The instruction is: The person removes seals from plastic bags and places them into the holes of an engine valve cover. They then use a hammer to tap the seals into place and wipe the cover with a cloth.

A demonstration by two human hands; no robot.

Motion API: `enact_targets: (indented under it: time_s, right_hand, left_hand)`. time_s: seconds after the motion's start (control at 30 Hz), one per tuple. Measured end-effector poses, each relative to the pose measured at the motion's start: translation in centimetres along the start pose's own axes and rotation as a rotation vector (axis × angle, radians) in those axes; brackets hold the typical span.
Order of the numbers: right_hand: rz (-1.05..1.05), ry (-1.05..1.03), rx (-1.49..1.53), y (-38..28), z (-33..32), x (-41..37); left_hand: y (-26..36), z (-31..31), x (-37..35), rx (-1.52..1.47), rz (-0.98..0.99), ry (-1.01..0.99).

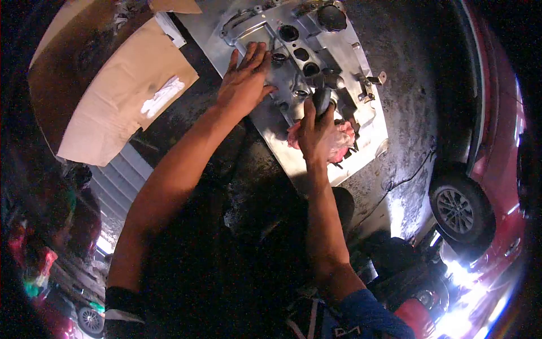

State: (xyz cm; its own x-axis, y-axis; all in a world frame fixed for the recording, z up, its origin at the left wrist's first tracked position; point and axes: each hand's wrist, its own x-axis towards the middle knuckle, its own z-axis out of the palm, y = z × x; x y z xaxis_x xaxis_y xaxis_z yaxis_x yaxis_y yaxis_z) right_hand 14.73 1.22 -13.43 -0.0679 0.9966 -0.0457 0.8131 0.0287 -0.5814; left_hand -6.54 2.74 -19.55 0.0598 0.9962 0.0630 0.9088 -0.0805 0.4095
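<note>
Two bare hands work at a metal cover [257,35], toward twelve o'clock on a pale board [370,155]. The left hand [244,85] lies on its left side, fingers fanned, thumb apart. The right hand [317,135] pinches a dark tool [322,100] between its digits; whether the others curl, I cannot tell. A red rag [342,148] shows beside it. Cardboard [121,99] bearing a white cloth [164,96] sits at ten.

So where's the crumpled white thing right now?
In the head view, the crumpled white thing lies on the brown cardboard, over on the left side, left of the person's left hand.
</note>
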Motion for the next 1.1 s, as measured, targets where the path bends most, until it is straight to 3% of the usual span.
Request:
enact_targets:
  time_s: [0.13, 0.17, 0.2, 0.27, 0.33, 0.37, 0.47, 0.6, 0.67, 0.7, 0.8, 0.83, 0.93, 0.97, 1.03, 1.1]
  right_hand:
    - [0.227, 0.082, 0.259, -2.6, -1.6, 0.7]
    - [0.172, 0.165, 0.213, -4.2, -2.4, 0.5]
    - [0.244, 0.158, 0.232, -4.6, -2.9, 0.3]
    - [0.118, 0.257, 0.226, -4.2, -2.4, 0.1]
    - [0.177, 0.175, 0.226, -2.6, -0.9, 0.3]
    - [0.241, -0.01, 0.057, -1.1, -0.7, 0.8]
    - [0.302, -0.006, 0.189, -2.3, -2.2, 1.5]
    - [0.163, 0.221, 0.283, -2.6, -1.3, 0.6]
    - [0.22, 0.102, 0.029, -0.9, 0.0, 0.7]
    - [0.265, 0.005, 0.101, -1.3, -0.4, 1.4]
    - [0.304, -0.009, 0.12, -2.2, -2.0, 1.5]
    - [0.158, 0.098, 0.097, -1.2, -1.3, 0.8]
    - [0.14, 0.038, -0.004, -0.6, -0.7, 1.5]
    - [0.236, -0.018, 0.117, -0.4, -1.5, 1.8]
    - [0.087, 0.075, 0.005, -0.5, -2.2, 1.4]
    - [0.086, 0.066, -0.044, -0.4, -1.8, 0.9]
  left_hand:
    - [0.3, -0.5, -0.1, 0.019, 0.001, 0.009]
    - [0.3, -0.3, -0.3, 0.006, -0.016, 0.004]
    - [0.3, -0.1, -0.2, -0.008, -0.025, -0.004]
    - [0.4, -0.2, 0.1, -0.015, -0.026, -0.021]
    - [0.2, -0.2, 0.2, -0.003, -0.022, -0.043]
    - [0.2, -0.1, 0.2, -0.022, -0.017, -0.019]
    - [0.1, -0.2, 0.0, -0.022, -0.001, -0.015]
    - [0.0, -0.3, -0.3, -0.054, -0.007, -0.032]
    - [0.1, -0.7, 0.1, -0.022, 0.003, -0.046]
    - [0.2, -0.7, 0.4, -0.013, 0.002, -0.036]
    - [0.1, -0.2, 0.3, -0.016, 0.005, -0.019]
    - [0.1, -0.3, 0.0, -0.032, 0.01, -0.016]
    - [0.0, -0.4, 0.0, -0.033, 0.004, -0.001]
    - [0.1, -0.2, 0.2, -0.032, 0.004, -0.001]
    - [0.2, -0.3, 0.3, -0.017, 0.011, 0.009]
    - [0.2, -0.5, -0.2, -0.007, -0.005, -0.018]
